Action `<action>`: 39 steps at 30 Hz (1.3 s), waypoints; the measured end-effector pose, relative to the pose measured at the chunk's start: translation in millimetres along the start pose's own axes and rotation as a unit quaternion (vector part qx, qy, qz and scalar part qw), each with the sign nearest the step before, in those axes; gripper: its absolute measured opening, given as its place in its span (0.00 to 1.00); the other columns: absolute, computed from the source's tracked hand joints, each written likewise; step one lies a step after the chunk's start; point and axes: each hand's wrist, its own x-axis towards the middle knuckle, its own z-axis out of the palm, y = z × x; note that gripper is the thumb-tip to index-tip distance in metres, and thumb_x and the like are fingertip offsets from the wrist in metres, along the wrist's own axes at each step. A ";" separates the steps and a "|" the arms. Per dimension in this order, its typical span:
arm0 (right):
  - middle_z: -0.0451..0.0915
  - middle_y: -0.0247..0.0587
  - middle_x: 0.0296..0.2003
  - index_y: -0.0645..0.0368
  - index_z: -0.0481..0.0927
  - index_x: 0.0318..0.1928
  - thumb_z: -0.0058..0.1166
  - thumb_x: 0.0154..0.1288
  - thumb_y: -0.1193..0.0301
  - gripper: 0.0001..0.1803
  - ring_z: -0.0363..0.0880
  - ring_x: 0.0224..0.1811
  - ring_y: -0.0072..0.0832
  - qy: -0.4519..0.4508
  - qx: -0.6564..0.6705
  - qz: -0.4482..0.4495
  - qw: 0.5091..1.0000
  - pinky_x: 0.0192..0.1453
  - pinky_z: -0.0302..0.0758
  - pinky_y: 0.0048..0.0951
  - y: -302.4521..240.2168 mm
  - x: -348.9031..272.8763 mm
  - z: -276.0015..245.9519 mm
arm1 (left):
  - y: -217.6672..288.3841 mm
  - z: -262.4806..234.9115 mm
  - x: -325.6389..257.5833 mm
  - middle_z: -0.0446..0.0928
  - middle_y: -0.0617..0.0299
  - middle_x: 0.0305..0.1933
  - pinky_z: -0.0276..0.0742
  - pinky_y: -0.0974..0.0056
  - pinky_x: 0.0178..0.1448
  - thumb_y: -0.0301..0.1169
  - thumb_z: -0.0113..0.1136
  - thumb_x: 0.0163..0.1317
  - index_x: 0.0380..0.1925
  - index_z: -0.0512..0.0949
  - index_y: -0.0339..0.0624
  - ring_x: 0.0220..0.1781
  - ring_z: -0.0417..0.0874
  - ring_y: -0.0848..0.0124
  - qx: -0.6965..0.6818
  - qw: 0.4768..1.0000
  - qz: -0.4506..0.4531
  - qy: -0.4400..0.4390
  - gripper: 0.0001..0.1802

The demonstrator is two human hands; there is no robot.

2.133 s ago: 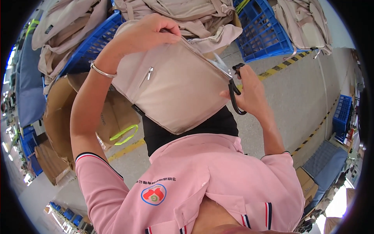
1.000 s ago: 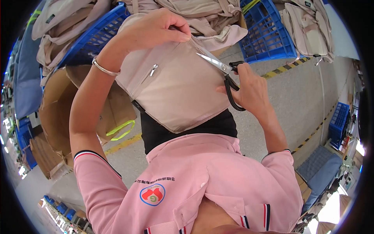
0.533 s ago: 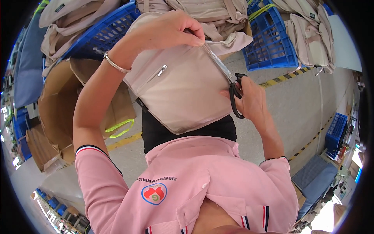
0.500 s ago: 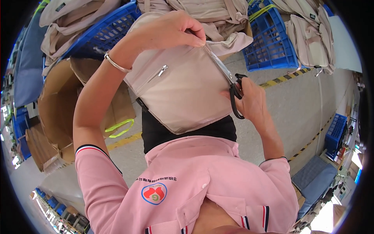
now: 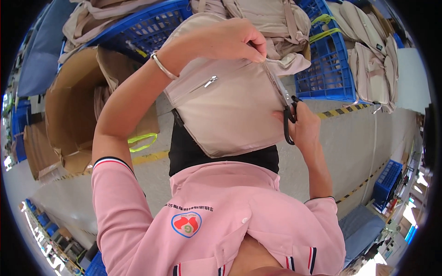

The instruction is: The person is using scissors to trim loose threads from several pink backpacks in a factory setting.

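A beige fabric bag (image 5: 230, 110) with a slanted zip pocket hangs in front of me. My left hand (image 5: 225, 39), a bangle on its wrist, pinches the bag's top edge near its right corner. My right hand (image 5: 301, 126) grips black-handled scissors (image 5: 283, 103). Their blades point up along the bag's right edge toward my left fingertips. I cannot tell whether the blades are apart.
Blue plastic crates (image 5: 322, 69) piled with more beige bags (image 5: 271, 20) stand behind. An open cardboard box (image 5: 73, 110) sits to the left. The floor is grey concrete with a yellow and black striped line (image 5: 345, 110). Another blue crate (image 5: 386, 177) is far right.
The bag and both hands shifted slightly right and up in view. My right hand slid the scissors upward along the bag's right edge toward my left fingers.
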 end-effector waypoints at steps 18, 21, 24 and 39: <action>0.72 0.31 0.23 0.63 0.80 0.37 0.58 0.71 0.61 0.16 0.70 0.20 0.17 0.006 0.255 0.276 0.927 0.23 0.70 0.24 28.6 -17.1 41.1 | 4.1 -41.3 -356.5 0.83 0.65 0.45 0.75 0.72 0.54 0.28 0.62 0.64 0.49 0.83 0.36 0.47 0.81 0.77 -0.077 0.675 -0.079 0.729 0.14; 0.72 0.40 0.21 0.63 0.79 0.33 0.62 0.67 0.61 0.16 0.70 0.20 0.25 -0.025 0.176 0.202 0.963 0.26 0.68 0.33 42.4 -17.0 66.6 | 7.6 -66.3 -486.0 0.80 0.56 0.56 0.73 0.63 0.65 0.29 0.57 0.68 0.56 0.78 0.33 0.58 0.79 0.67 -0.078 0.583 -0.079 0.805 0.18; 0.72 0.54 0.22 0.64 0.73 0.29 0.67 0.62 0.55 0.24 0.69 0.23 0.51 -0.027 0.110 0.172 0.979 0.30 0.68 0.42 28.7 -10.8 78.5 | 12.7 -82.4 -629.1 0.77 0.56 0.62 0.68 0.57 0.71 0.34 0.53 0.72 0.62 0.73 0.37 0.64 0.76 0.63 -0.201 0.547 -0.129 0.803 0.22; 0.76 0.53 0.22 0.63 0.71 0.25 0.66 0.58 0.44 0.32 0.75 0.26 0.54 -0.028 0.088 0.143 0.985 0.31 0.71 0.47 32.8 -9.7 94.7 | -140.9 -68.4 -734.2 0.83 0.56 0.51 0.75 0.62 0.58 0.31 0.64 0.61 0.53 0.80 0.30 0.50 0.81 0.67 0.131 0.459 -0.555 0.681 0.22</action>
